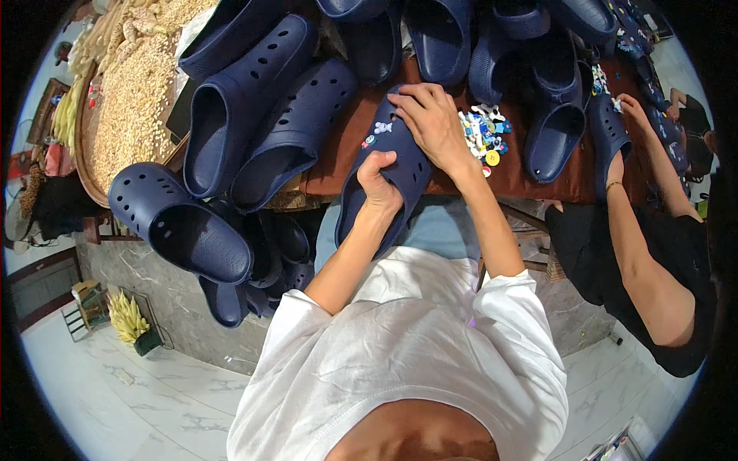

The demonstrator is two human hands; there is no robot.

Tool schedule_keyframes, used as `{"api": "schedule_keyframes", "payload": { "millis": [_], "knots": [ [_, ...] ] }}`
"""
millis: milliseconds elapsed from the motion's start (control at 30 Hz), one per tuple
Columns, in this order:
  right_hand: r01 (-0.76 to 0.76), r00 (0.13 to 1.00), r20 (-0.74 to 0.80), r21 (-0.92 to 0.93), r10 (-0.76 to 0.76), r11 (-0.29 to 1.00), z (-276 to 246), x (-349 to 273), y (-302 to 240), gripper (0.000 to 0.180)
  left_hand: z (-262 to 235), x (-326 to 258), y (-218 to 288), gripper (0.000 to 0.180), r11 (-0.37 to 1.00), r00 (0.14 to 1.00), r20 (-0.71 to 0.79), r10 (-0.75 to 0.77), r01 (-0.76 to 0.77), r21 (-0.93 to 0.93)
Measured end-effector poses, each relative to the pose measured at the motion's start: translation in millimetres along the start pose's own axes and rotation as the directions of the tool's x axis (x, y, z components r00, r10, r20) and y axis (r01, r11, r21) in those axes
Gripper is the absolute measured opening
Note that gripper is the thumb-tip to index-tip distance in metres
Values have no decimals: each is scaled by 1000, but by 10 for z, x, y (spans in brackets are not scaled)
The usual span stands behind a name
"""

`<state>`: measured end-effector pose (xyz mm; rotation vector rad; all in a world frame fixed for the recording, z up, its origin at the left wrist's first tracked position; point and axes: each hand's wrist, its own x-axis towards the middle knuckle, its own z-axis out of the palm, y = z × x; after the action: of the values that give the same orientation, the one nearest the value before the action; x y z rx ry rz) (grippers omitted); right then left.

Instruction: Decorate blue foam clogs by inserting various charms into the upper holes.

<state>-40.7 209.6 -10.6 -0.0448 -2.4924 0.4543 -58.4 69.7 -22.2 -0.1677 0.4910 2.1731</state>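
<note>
A navy clog (409, 163) with round holes in its upper is held in front of me, toe pointing away over the table edge. My left hand (378, 187) is closed on it near the opening, thumb up on the upper and the other fingers hidden. Over the toe, my right hand (432, 127) presses with bent fingers; anything under its fingertips is hidden. A pale animal-shaped charm (382, 127) and a small red-and-green charm (369, 141) sit on the left of the upper. Just right of my right hand lies a pile of colourful charms (483, 137) on the brown tablecloth (503, 173).
Several navy clogs (288, 134) crowd the table's left and far side, one (181, 223) jutting past the edge. A round tray (131, 115) of pale kernels stands far left. At right, a co-worker's hands (634, 114) work on another clog (603, 123).
</note>
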Motion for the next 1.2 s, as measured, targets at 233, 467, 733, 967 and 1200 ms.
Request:
{"api": "schedule_keyframes", "payload": {
  "millis": [233, 467, 733, 967, 1200],
  "knots": [
    [-3, 1000, -7, 144, 4, 990, 56, 78, 45, 16, 15, -10, 8, 70, 1000, 1000, -15, 19, -19, 6],
    [-87, 992, -71, 226, 105, 970, 72, -81, 80, 14, -79, 8, 4, 61, 999, 999, -29, 45, -44, 22],
    [-357, 922, -168, -28, 348, 934, -130, -251, 167, 12, 128, -194, 73, 48, 995, 966, -245, 76, -57, 84],
    [-169, 984, -46, 78, 173, 983, -201, 40, -116, 15, 90, -214, 80, 48, 995, 968, -243, 60, -40, 86],
    [70, 989, 116, 207, -96, 976, 10, 82, -191, 15, -24, -186, 77, 37, 998, 978, -200, 59, -53, 31]
  ]
}}
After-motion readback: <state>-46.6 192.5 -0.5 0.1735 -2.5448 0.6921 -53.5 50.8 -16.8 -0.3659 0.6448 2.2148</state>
